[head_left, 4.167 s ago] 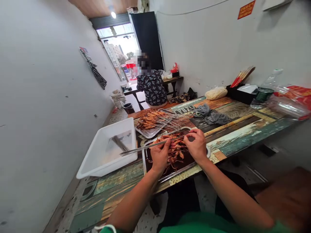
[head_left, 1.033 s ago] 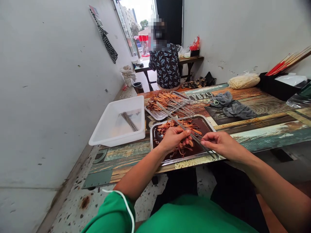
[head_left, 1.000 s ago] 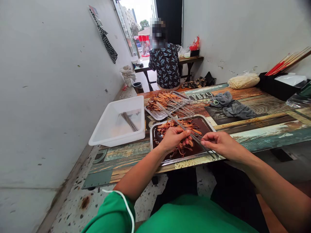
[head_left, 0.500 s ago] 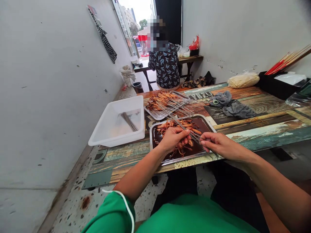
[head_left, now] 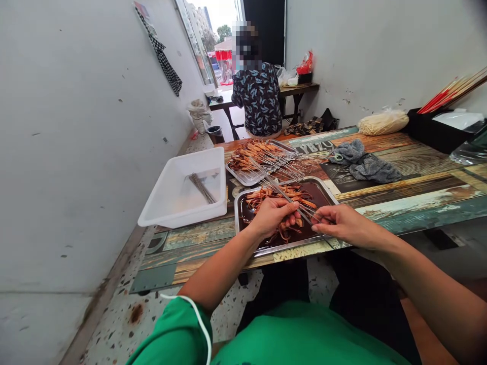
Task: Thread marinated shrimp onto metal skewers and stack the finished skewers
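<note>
My left hand (head_left: pixel 276 217) is closed around a bundle of thin metal skewers (head_left: pixel 267 178), which slant across the near metal tray (head_left: pixel 238 223). At the bundle's lower right end, my right hand (head_left: pixel 335 223) pinches one or more skewer ends between thumb and fingers; exactly how many is hidden. Beneath both hands, the near tray holds dark brown sauce (head_left: pixel 318 194) and reddish-brown strips of meat (head_left: pixel 287 234) that look like squid tentacles. Just behind it, a second metal tray (head_left: pixel 245 177) carries a heap of skewered reddish-brown pieces (head_left: pixel 249 154), their bare skewers pointing right.
Left of the trays stands a white plastic tub (head_left: pixel 167 205) with loose metal skewers (head_left: pixel 202 187) inside. Grey cloths (head_left: pixel 375 169) lie on the table's right, beyond them a bagged pale bundle (head_left: pixel 383 121) and a black box (head_left: pixel 433 129). A person (head_left: pixel 258 99) sits ahead, back turned.
My right hand's fingers have shifted slightly at the skewer ends, and its grip looks a little looser. My left hand keeps hold of the bundle in nearly the same place.
</note>
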Action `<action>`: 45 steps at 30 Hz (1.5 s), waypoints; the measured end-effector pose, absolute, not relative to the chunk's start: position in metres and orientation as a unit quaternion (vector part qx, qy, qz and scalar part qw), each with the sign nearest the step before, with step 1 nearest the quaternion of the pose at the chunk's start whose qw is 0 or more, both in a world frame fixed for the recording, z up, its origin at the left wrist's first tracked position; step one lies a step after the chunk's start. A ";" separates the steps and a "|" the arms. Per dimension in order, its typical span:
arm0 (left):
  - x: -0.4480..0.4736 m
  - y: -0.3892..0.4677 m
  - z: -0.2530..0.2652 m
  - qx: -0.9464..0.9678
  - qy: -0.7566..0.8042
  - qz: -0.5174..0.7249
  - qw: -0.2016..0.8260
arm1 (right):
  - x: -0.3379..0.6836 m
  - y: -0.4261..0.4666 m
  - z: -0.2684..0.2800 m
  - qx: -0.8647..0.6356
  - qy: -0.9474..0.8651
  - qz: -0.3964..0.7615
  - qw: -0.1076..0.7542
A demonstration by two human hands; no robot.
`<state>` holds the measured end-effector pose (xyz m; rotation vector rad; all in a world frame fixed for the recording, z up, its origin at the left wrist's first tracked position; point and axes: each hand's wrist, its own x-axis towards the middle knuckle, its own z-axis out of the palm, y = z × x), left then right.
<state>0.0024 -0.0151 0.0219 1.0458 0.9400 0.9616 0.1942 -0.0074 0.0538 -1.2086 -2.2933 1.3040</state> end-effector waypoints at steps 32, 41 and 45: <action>0.001 -0.015 0.021 0.502 0.418 0.396 0.646 | 0.203 -0.003 0.056 -0.414 -0.813 0.397 0.097; 0.001 -0.015 0.022 0.506 0.421 0.398 0.639 | 0.204 -0.004 0.056 -0.384 -0.835 0.382 0.094; 0.001 -0.014 0.020 0.494 0.428 0.396 0.644 | 0.204 -0.004 0.054 -0.373 -0.845 0.370 0.102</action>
